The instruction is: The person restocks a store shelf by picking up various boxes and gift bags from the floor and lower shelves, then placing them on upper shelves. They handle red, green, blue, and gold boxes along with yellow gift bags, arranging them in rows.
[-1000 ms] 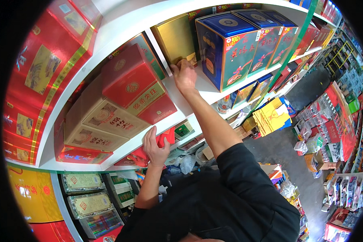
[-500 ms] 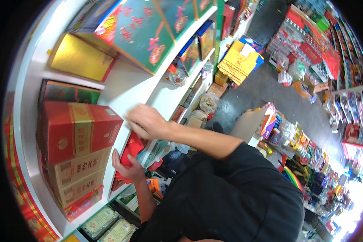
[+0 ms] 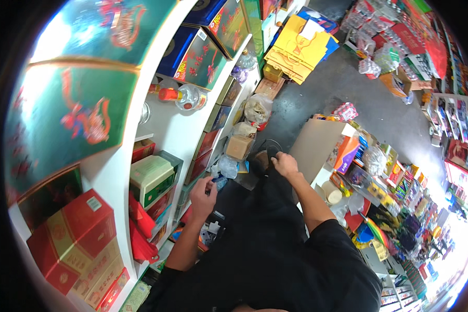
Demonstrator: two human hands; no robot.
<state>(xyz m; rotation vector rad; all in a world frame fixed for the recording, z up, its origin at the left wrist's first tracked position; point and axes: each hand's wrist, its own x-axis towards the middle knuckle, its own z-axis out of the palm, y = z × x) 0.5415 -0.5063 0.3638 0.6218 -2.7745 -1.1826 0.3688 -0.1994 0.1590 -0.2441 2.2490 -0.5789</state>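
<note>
My left hand (image 3: 203, 196) is in front of the shelf unit, its fingers curled; a dark patch shows between them, and I cannot make out whether it is a thing or shadow. Farther right, my right hand (image 3: 285, 165) is closed above my dark clothing, beside the tan side of a display counter (image 3: 317, 143); whatever its fingers hold is hidden. Left of my left hand, red bags or cloth (image 3: 142, 224) hang at the shelf edge, touched by neither hand. A cream-and-green box (image 3: 152, 177) sits on the shelf above them.
Large green gift boxes (image 3: 78, 112) and a red box (image 3: 70, 239) fill the near shelves. A clear bottle with a red cap (image 3: 191, 98) stands at a shelf edge. Plastic bags (image 3: 258, 108) and yellow paper bags (image 3: 301, 44) line the aisle floor (image 3: 366, 119).
Both hands have left the red bags at the shelf and moved right, toward my body. My right hand has gone farthest, to the counter side. The view has shifted along the aisle.
</note>
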